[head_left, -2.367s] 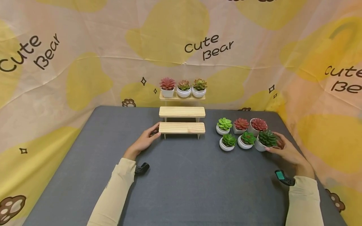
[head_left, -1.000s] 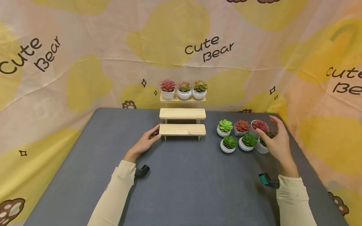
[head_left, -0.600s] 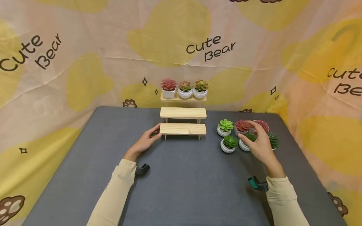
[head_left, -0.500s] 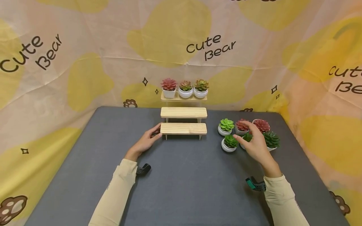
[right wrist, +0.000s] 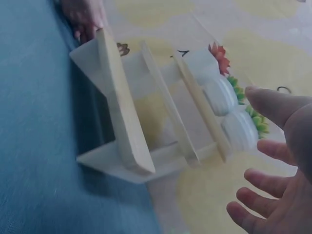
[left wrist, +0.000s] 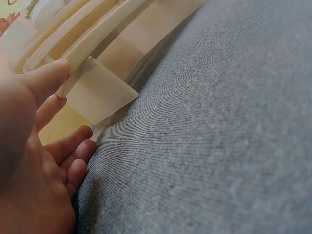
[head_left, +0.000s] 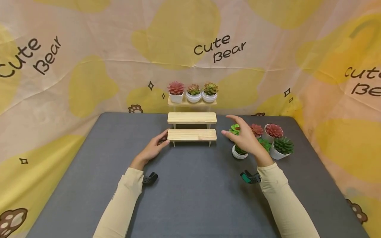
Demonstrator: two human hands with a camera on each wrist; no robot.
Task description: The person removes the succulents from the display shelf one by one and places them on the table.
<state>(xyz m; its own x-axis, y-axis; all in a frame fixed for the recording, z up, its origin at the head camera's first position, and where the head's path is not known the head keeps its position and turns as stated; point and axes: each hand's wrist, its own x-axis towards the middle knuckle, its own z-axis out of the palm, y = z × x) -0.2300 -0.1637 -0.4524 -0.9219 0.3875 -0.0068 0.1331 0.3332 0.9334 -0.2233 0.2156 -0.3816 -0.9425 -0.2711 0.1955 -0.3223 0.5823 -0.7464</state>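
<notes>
A three-tier wooden display stand [head_left: 191, 118] stands at the back of the table; three potted succulents [head_left: 193, 93] line its top tier. My left hand [head_left: 151, 149] holds the left end of the lowest tier between thumb and fingers, also visible in the left wrist view. With thumb and fingers spread and nothing between them, my right hand [head_left: 245, 138] hovers right of the stand. Below it, the light green succulent [head_left: 234, 129] and a green succulent in a ringed white pot [head_left: 239, 154] are partly hidden. In the right wrist view, the right hand [right wrist: 280, 170] is apart from the stand.
Right of the right hand are two red succulents [head_left: 274, 131], a partly covered green one [head_left: 264, 144] and a dark green one [head_left: 283, 145], all in white pots. Patterned cloth [head_left: 98, 86] hangs behind and beside the grey table [head_left: 190, 195].
My right hand has let go of the dark green succulent at the far right and moved left over the pots toward the stand. The left hand has stayed at the stand's lowest tier.
</notes>
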